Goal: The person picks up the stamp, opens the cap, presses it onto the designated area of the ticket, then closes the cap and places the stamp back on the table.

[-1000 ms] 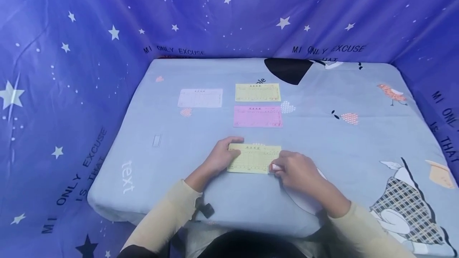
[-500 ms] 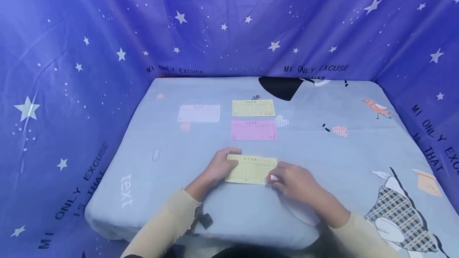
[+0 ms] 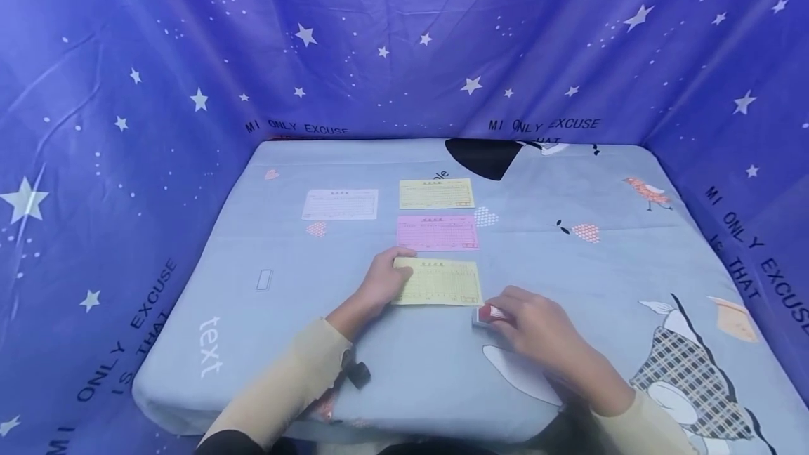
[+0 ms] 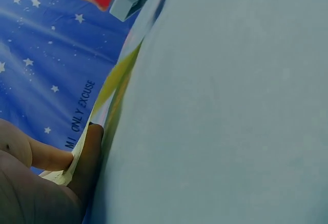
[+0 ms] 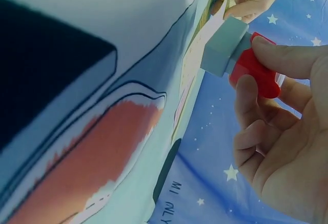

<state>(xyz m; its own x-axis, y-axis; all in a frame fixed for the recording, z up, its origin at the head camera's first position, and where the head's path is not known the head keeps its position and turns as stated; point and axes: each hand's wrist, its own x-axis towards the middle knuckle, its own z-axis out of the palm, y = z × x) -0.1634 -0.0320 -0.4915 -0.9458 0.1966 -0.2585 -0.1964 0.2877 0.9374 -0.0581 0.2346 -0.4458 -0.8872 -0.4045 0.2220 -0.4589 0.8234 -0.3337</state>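
My left hand (image 3: 381, 279) pinches the left end of a yellow printed slip (image 3: 439, 283) between thumb and fingers. In the left wrist view the slip (image 4: 117, 75) is bent and partly raised from the cloth. A small red boxed mark shows at its lower right corner. My right hand (image 3: 534, 320) grips a self-inking stamp (image 3: 487, 315) just off that corner. In the right wrist view the stamp (image 5: 251, 62) has a red handle held between thumb and fingers, and a grey lower housing pointing away from the palm.
A pink slip (image 3: 437, 233) lies just beyond the held one, with another yellow slip (image 3: 436, 194) behind it; both bear a red mark at the lower right. A white slip (image 3: 340, 204) lies to their left. Everything rests on a bed-like surface with a light blue printed cloth (image 3: 303, 258).
The stamp has come off the yellow slip's lower right corner, moving right and nearer me, uncovering a red mark. My left hand has shifted the slip away from me, close to the pink one.
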